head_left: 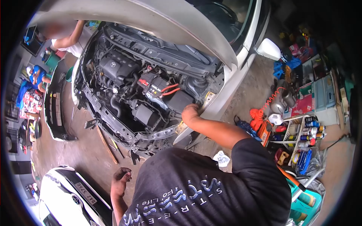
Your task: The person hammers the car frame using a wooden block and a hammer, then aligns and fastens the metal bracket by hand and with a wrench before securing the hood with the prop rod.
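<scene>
My right hand [190,112] reaches to the inner edge of the white fender [218,101], beside the black box [179,101] in the engine bay. Its fingers curl downward, and whatever they grip is hidden. My left hand [121,177] hangs low above the floor, dark on the fingers, loosely bent with a gap at the thumb and nothing visible in it. Near my right hand are the battery [154,86] with a red cable [169,89]. The engine cover [117,67] lies farther left under the raised hood [151,15].
A detached bumper [56,101] stands at left, near a person [68,39] beside the hood. A second white car [71,197] is at lower left. On the right are a coiled red hose [257,119], a shelf of bottles [309,132] and a teal stool [307,203].
</scene>
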Demonstrator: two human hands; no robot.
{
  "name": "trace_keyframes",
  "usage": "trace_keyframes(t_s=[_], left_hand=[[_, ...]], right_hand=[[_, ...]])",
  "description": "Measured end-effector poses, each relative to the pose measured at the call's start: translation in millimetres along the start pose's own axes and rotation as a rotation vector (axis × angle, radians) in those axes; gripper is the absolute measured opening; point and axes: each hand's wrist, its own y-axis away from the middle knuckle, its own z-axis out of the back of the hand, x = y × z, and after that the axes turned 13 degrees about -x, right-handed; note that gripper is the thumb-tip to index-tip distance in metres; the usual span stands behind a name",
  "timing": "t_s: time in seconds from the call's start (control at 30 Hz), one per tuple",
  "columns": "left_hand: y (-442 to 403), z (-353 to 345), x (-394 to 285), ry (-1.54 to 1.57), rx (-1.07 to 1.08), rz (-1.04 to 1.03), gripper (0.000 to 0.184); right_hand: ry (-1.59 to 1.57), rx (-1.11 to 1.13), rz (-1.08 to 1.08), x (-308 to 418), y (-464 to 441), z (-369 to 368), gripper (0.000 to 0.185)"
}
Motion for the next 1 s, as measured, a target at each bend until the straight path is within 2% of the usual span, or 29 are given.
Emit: trace_keyframes(t_s=[0.07, 0.17, 0.3, 0.4, 0.5, 0.6, 0.67, 0.7, 0.73, 0.8, 1.0], left_hand=[[0, 0, 0, 0.002, -0.003, 0.008, 0.016], [2, 0, 0, -0.025, -0.001, -0.003, 0.015], [6, 1, 1, -0.012, -0.019, -0.003, 0.016], [7, 2, 5, -0.012, -0.03, 0.003, 0.017], [8, 2, 7, -0.012, -0.03, 0.0, 0.017], [12, 5, 8, 0.001, -0.046, -0.001, 0.017], [14, 8, 8, 0.012, -0.056, 0.0, 0.017], [15, 10, 8, 0.008, -0.071, 0.013, 0.016], [17, 11, 8, 0.002, -0.084, 0.027, 0.016], [19, 13, 8, 0.006, -0.092, 0.032, 0.015], [18, 12, 8, 0.029, -0.085, 0.032, 0.016]], right_hand=[[0.102, 0.041, -0.001, 7, -1, -3, 0.035], [-0.011, 0.149, 0.021, 7, -5, -4, 0.035], [0.054, 0.131, -0.005, 7, -7, -18, 0.033], [0.058, 0.12, 0.053, 3, -4, -13, 0.033], [0.011, 0.245, 0.149, -6, -5, 3, 0.033], [0.052, 0.162, 0.158, -15, 2, -1, 0.032], [-0.062, -0.099, 0.21, -31, 9, -23, 0.031], [-0.15, -0.13, 0.256, -43, 18, -16, 0.028], [-0.147, -0.133, 0.259, -52, 23, -15, 0.028], [-0.191, -0.21, 0.397, -68, 32, -13, 0.03], [-0.339, -0.199, 0.492, -93, 29, -8, 0.041]])
